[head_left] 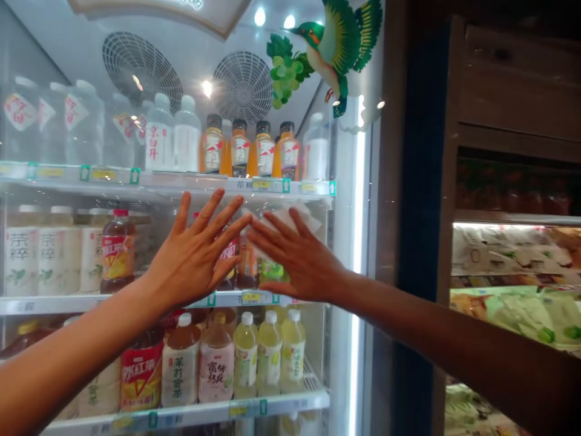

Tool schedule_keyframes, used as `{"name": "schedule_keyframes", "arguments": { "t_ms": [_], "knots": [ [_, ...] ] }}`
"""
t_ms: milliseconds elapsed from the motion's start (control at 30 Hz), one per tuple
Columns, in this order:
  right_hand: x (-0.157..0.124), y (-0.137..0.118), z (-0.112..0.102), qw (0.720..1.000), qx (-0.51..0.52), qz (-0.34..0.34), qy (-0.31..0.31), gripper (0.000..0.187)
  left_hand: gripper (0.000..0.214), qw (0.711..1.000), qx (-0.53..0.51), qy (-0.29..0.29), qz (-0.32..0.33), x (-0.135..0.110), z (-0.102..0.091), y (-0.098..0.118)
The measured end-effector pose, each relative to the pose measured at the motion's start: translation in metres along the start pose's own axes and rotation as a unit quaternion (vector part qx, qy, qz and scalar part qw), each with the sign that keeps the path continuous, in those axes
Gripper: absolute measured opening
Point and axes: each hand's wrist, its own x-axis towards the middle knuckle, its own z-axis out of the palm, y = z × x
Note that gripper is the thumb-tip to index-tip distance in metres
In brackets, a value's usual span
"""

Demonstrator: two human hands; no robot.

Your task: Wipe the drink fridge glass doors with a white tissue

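Observation:
A glass door of a lit drinks cooler stands in front of me. My left hand lies against the glass with its fingers spread, holding nothing. To its right, my right hand has its fingers stretched flat over a white wipe, a thin sheet of tissue or cloth pressed to the pane. Most of the wipe is hidden behind the fingers. The fingertips of both hands come close together or touch near the middle; I cannot tell which.
Behind the glass, shelves hold rows of bottles, among them orange juice bottles. A kingfisher sticker is on the upper right of the glass. A bright light strip runs down the right side. Farther right, another shelf holds green packages.

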Motion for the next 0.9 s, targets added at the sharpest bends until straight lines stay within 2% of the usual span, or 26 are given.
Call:
{"name": "schedule_keyframes", "arguments": {
  "t_ms": [100,167,200,300,367,433,533,567,633,700,767,833,900],
  "knots": [
    [0.006,0.034,-0.015,0.99,-0.025,0.13,0.039,0.093,0.071,1.0,0.015,0.007,-0.008,-0.008,-0.001,-0.011],
    [0.011,0.035,-0.017,0.981,-0.035,0.181,0.058,0.095,0.072,1.0,0.022,0.012,-0.014,-0.015,-0.003,-0.02],
    [0.012,0.025,-0.014,0.984,-0.036,0.166,0.058,0.096,0.072,0.999,0.026,0.013,-0.016,-0.02,-0.004,-0.023],
    [0.015,-0.026,0.003,0.999,-0.014,0.024,0.031,0.097,0.072,0.999,0.038,0.001,-0.024,-0.037,-0.009,-0.034],
    [0.025,-0.05,0.012,0.999,-0.003,-0.033,0.021,0.097,0.073,0.999,0.043,-0.005,-0.027,-0.051,-0.014,-0.043],
    [0.046,-0.051,0.014,0.999,-0.014,-0.007,0.039,0.095,0.074,0.998,0.046,-0.011,-0.029,-0.068,-0.02,-0.056],
    [0.087,-0.044,0.013,0.991,-0.04,0.096,0.081,0.097,0.075,0.998,0.05,-0.008,-0.037,-0.096,-0.029,-0.084],
    [0.099,-0.048,0.014,0.989,-0.042,0.107,0.088,0.098,0.075,0.998,0.052,-0.004,-0.042,-0.106,-0.032,-0.095],
    [0.121,-0.07,0.019,0.993,-0.032,0.071,0.086,0.101,0.076,0.997,0.057,0.001,-0.054,-0.127,-0.037,-0.12],
    [0.143,-0.095,0.027,0.997,-0.008,-0.005,0.071,0.102,0.078,0.996,0.063,-0.004,-0.062,-0.148,-0.04,-0.146],
    [0.169,-0.108,0.03,0.997,0.01,-0.044,0.056,0.101,0.078,0.995,0.067,-0.01,-0.069,-0.166,-0.042,-0.169],
    [0.2,-0.107,0.03,0.998,0.015,-0.016,0.058,0.098,0.079,0.994,0.065,-0.013,-0.081,-0.182,-0.044,-0.188],
    [0.229,-0.107,0.029,0.996,0.015,0.042,0.076,0.097,0.08,0.994,0.057,-0.014,-0.097,-0.194,-0.046,-0.203]
  ]
}}
